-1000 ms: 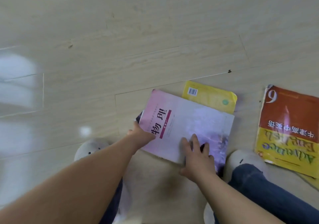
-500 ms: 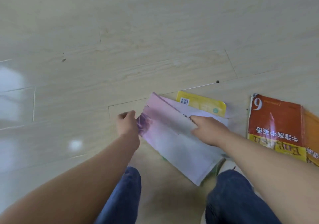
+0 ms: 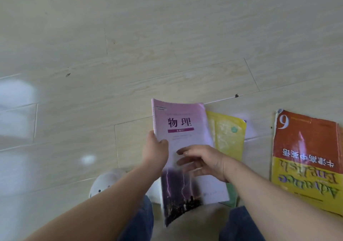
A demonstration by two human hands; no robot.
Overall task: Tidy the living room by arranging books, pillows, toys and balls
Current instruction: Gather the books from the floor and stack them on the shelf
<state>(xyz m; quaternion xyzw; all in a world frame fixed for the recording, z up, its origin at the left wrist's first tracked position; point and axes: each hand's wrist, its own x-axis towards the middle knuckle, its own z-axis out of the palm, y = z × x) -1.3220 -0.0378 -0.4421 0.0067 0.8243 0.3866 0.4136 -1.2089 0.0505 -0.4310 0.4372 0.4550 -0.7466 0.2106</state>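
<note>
A pink and purple book (image 3: 182, 129) with lightning on its cover is lifted above the floor, front cover up and upright toward me. My left hand (image 3: 156, 150) grips its left edge, thumb on the cover. My right hand (image 3: 202, 161) hovers over the cover's middle with fingers spread and relaxed; whether it touches the book is unclear. A yellow book (image 3: 229, 138) lies on the floor under and to the right of the pink one. An orange and yellow English book (image 3: 306, 157) lies flat at the right.
Pale wooden floor (image 3: 130, 55) fills the upper and left view. My white slipper (image 3: 105, 183) and blue-jeaned legs (image 3: 241, 224) are at the bottom. A green edge (image 3: 232, 194) shows under the pink book's lower right corner.
The pink book has been lifted and turned from lying skewed on the floor to face me upright. My right hand came off its edge and now hovers open over the cover.
</note>
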